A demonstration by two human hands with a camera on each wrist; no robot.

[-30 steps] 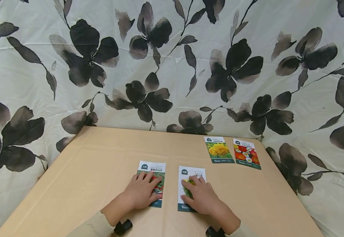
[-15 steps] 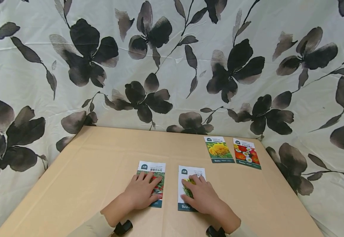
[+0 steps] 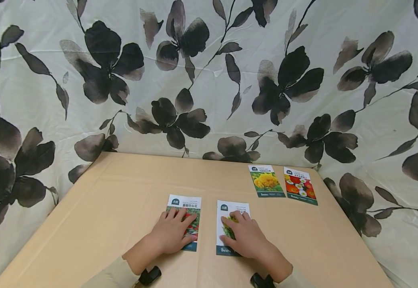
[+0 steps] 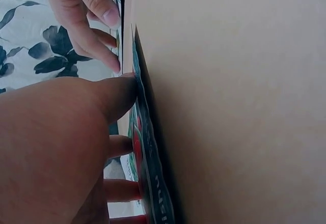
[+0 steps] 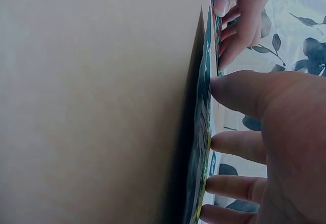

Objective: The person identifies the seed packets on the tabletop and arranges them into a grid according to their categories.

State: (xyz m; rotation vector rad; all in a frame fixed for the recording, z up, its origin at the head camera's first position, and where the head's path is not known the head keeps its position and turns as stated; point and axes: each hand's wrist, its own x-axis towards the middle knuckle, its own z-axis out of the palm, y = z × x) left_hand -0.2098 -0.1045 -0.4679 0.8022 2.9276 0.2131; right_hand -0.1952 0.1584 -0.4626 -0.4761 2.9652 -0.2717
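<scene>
Two flower seed packets lie face up side by side on the tan tabletop. My left hand [image 3: 172, 233] rests on the left seed packet [image 3: 193, 205], which has red flowers; its fingers are spread and cover much of the picture. On the right seed packet [image 3: 225, 250], white with a yellow flower, rests my right hand [image 3: 245, 239], thumb and fingers apart. In the left wrist view, the fingertips [image 4: 127, 89] touch the packet's face. The right wrist view likewise shows fingertips [image 5: 219, 141] pressed on the packet, whose near edge stands slightly off the table.
At the table's far right lie two more seed packets, one with a yellow flower [image 3: 267, 182] and one with red and white flowers [image 3: 300, 187]. Behind the table [image 3: 122, 192] hangs a white cloth [image 3: 223, 92] printed with dark flowers.
The head view has shifted very slightly. Both hands and all the seed packets stay where they were.
</scene>
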